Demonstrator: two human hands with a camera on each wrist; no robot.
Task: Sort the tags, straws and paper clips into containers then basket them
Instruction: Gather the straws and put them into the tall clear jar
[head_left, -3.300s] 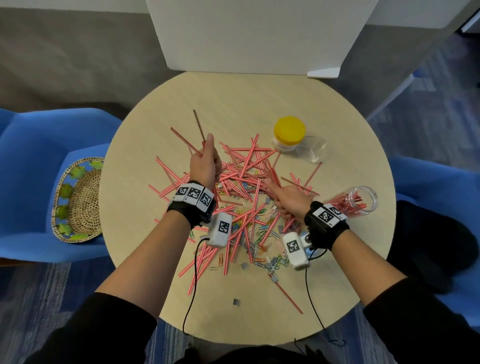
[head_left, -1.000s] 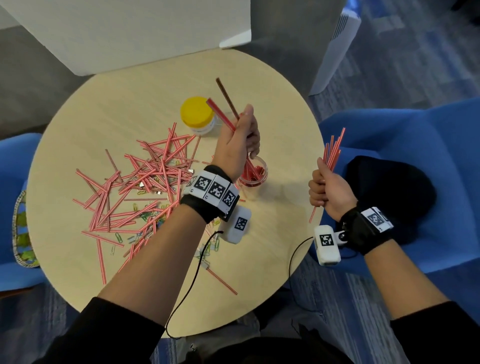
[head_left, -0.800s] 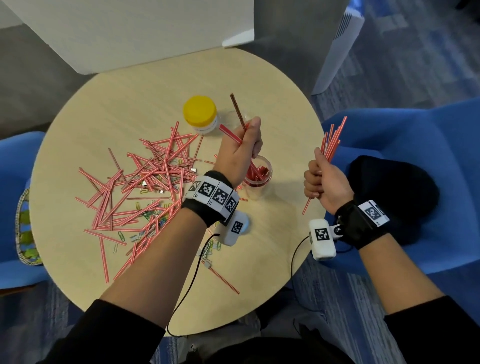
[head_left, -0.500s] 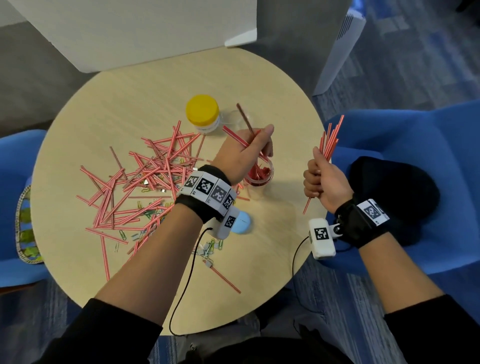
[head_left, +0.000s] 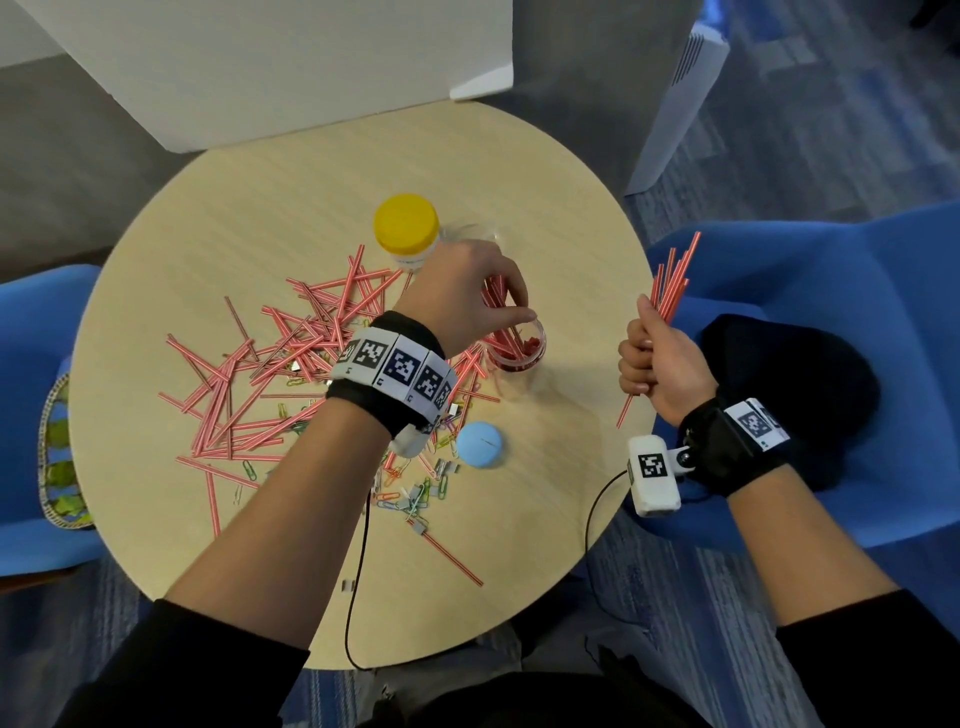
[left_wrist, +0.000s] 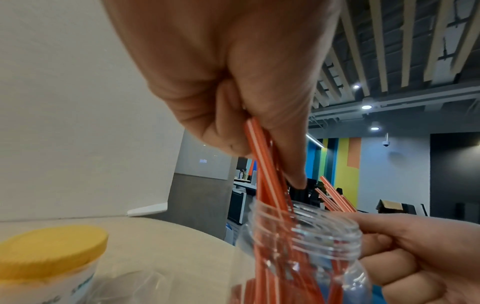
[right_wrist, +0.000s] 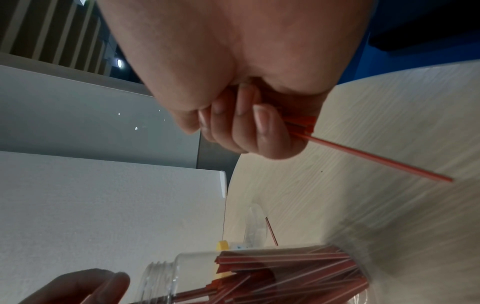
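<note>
A clear jar (head_left: 519, 347) partly filled with red-striped straws stands on the round table (head_left: 270, 208), right of the middle. My left hand (head_left: 511, 306) hovers over its mouth and pinches a few straws (left_wrist: 262, 164) whose lower ends are inside the jar (left_wrist: 306, 234). Off the table's right edge, my right hand (head_left: 644, 353) grips a bundle of straws (head_left: 672, 275) in a fist, one straw (right_wrist: 376, 158) sticking out below. Loose straws (head_left: 291, 358) lie in a pile at the centre left. Coloured paper clips (head_left: 415, 493) and small grey tags lie near the front.
A yellow-lidded container (head_left: 407, 228) stands behind the jar, beside an empty clear one. A light blue lid (head_left: 479, 444) lies by my left wrist. A woven basket (head_left: 57, 457) sits on the blue chair at left. A dark cushion (head_left: 789, 395) lies on the right chair.
My left hand has tipped its straws downward and lowered them into the jar's mouth. The right hand has stayed by the table edge with its bundle.
</note>
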